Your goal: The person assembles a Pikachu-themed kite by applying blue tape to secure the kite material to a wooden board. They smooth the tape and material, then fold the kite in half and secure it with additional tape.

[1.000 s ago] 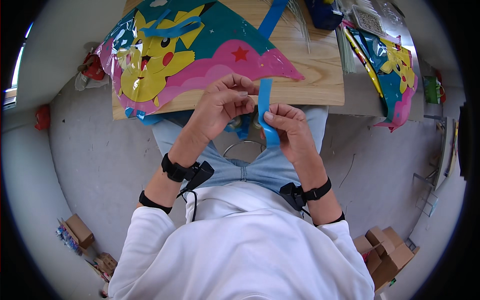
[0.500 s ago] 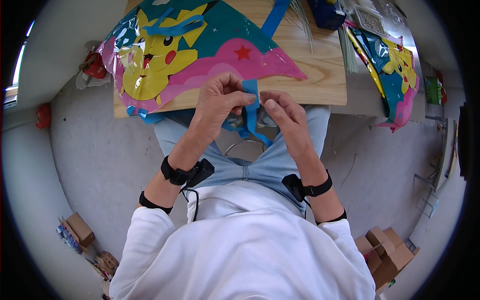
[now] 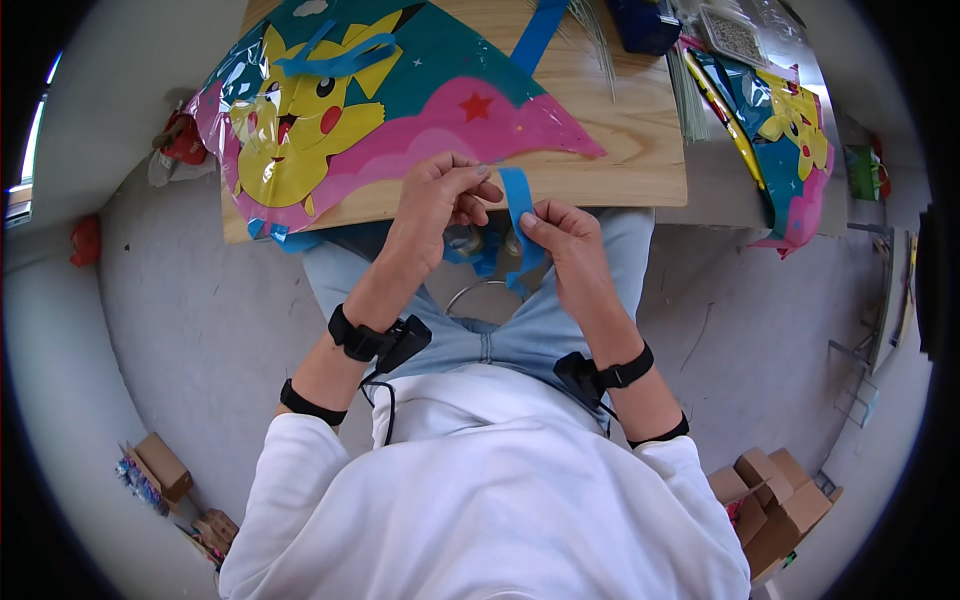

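A blue plastic strip [image 3: 516, 190] stands up between my hands at the table's near edge, and its lower part hangs over my lap. My right hand [image 3: 568, 240] pinches the strip between thumb and fingers partway down. Beside its top end, my left hand [image 3: 447, 200] is closed, thumb pressed against the index finger; whatever is in that pinch is too small to make out. Just beyond lies a shiny kite sail [image 3: 440, 120], green and pink with a yellow cartoon figure. Another blue strip [image 3: 345, 60] rests in a loop on it.
The wooden table [image 3: 640, 170] carries a blue box [image 3: 645, 25] and thin pale rods [image 3: 596, 45]. On the metal table to the right lie a second kite sail [image 3: 795, 140], a yellow rod [image 3: 735, 130] and a tray of small pieces [image 3: 733, 38]. Cardboard boxes [image 3: 785, 505] stand behind at right.
My left hand's pinch has come off the strip's face and now sits beside its top end. My right hand has moved lower and taken hold of the strip, which now curves.
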Tool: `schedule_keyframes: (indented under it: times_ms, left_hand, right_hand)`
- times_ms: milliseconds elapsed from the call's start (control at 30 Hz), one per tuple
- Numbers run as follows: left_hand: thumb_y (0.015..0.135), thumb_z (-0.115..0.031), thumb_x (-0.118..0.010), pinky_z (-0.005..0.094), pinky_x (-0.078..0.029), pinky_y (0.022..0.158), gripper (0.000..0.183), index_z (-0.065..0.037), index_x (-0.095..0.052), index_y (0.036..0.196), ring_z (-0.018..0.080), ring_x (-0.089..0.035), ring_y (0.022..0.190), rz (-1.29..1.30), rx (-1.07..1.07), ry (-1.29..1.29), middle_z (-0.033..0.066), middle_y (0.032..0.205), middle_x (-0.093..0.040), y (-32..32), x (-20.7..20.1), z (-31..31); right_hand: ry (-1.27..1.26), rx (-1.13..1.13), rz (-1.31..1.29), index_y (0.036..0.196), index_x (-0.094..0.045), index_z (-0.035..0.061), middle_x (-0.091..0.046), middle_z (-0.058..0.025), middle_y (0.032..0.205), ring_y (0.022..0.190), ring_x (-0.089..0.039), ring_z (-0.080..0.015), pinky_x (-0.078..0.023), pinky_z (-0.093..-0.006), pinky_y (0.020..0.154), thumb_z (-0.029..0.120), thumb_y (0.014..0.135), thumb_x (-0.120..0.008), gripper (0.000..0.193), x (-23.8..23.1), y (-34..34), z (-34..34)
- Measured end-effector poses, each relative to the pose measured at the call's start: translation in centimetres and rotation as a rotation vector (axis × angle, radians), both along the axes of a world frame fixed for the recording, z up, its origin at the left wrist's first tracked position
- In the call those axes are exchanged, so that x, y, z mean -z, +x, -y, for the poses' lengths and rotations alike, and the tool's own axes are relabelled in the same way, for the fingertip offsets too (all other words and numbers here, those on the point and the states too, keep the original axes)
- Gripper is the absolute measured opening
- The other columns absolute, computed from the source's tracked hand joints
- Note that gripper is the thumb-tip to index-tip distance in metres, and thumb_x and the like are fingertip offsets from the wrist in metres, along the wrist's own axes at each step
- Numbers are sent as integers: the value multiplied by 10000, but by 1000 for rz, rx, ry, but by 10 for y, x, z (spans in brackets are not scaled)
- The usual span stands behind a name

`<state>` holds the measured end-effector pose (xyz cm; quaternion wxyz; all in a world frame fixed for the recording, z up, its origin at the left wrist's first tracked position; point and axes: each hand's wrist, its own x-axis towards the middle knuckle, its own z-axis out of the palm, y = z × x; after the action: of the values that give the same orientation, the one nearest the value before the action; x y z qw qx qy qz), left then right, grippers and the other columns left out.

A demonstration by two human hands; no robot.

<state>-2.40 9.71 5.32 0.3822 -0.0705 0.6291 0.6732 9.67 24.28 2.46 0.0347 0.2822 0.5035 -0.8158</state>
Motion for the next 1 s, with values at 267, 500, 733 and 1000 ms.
schedule_keyframes:
  times_ms: [267,500,733,1000]
  left_hand:
    - [903,-106,-643,349,-519,844,186,-33,-660,1073,250,-663,934,-1112,381,-325,104,1039,-700,16,37,-7]
    - [902,-333,-663,600,-227,1142,540,-117,-535,1380,346,-308,1443,-1443,355,-997,153,1535,-385,-13,61,8]
    - [903,-610,-600,788,-98,1069,757,-220,-399,1520,482,-159,1487,-1068,153,-1515,181,1618,-242,-64,86,107]
    - [872,-634,-634,738,-119,1110,815,-249,-367,1540,458,-164,1494,-1063,237,-1324,186,1617,-250,-118,89,166]
  right_hand:
    - [156,80,103,859,-690,15,-651,-21,727,636,-543,-77,-412,-235,586,109,920,-671,114,39,-24,-41]
    - [276,44,70,858,-688,13,-635,-11,732,658,-530,-64,-401,-225,603,85,910,-668,91,23,-17,-73]
    - [774,1,-265,874,-600,-15,-629,-45,863,865,-599,-136,-463,-274,728,-26,858,-686,88,32,-37,-78]
    - [698,-113,-191,867,-574,-27,-643,-86,912,884,-633,-175,-479,-283,742,-20,863,-692,118,41,-7,-14]
